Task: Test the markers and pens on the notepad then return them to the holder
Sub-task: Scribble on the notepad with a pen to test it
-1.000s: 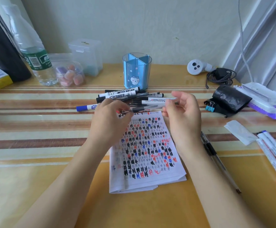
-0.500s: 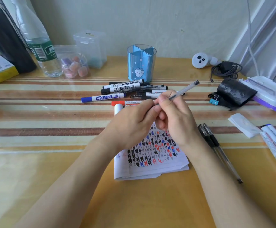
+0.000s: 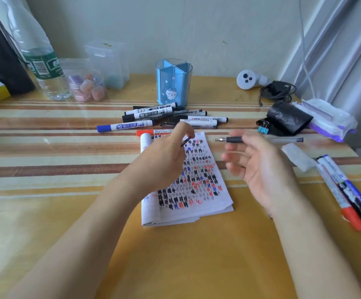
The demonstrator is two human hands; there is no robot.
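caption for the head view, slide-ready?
Right hand holds an uncapped pen, left hand its cap, over the scribbled notepad.

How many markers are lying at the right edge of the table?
3, side by side by the table's right edge: a red-tipped white marker, a black-tipped one and a blue one. Overlap may hide another.

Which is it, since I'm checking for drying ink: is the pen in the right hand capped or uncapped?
Uncapped. The pen in the right hand shows its bare metal tip, pointing left over the notepad.
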